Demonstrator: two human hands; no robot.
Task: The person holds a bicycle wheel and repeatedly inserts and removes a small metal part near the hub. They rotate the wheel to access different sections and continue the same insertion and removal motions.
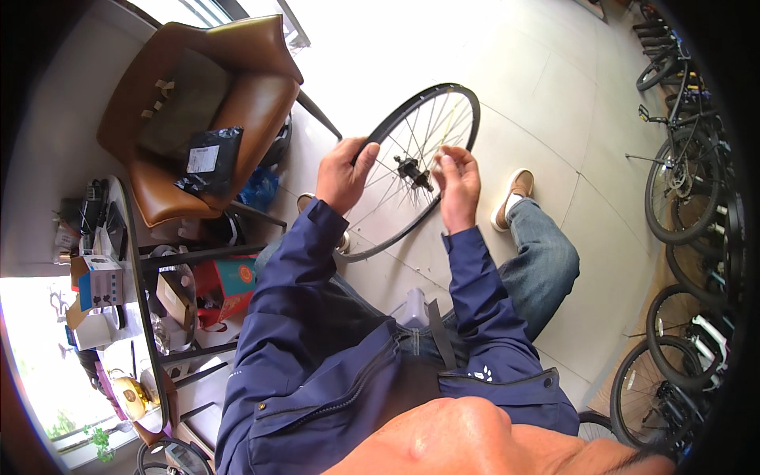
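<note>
1. Bicycle wheel [413,172], one: dark rim, thin spokes; at 1 o'clock from the centre of the view, tilted. Contact with the floor [578,142] cannot be told.
2. Hub [408,166]: black, at the wheel's middle.
3. Left hand [345,172]: grasping the rim at about 10 o'clock from the hub, thumb on the near side.
4. Right hand [457,186]: just beside the hub, at 3 to 4 o'clock from it; fingers bent, thumb near the fingertips. Whether anything small is pinched there cannot be told.
5. Shoe [516,192]: tan, pale sole, at 2 to 3 o'clock.
6. Chair [265,107]: brown, at 10 o'clock; bearing a black package [227,152] with a white label.
7. Bench [139,328]: pale top, dark frame, at 8 to 9 o'clock; bearing an open carton [103,281] among other goods.
8. Red box [212,286]: teal panel, at 8 o'clock, beside the bench.
9. Bicycles [685,186]: several, in a row, 2 to 4 o'clock.
</note>
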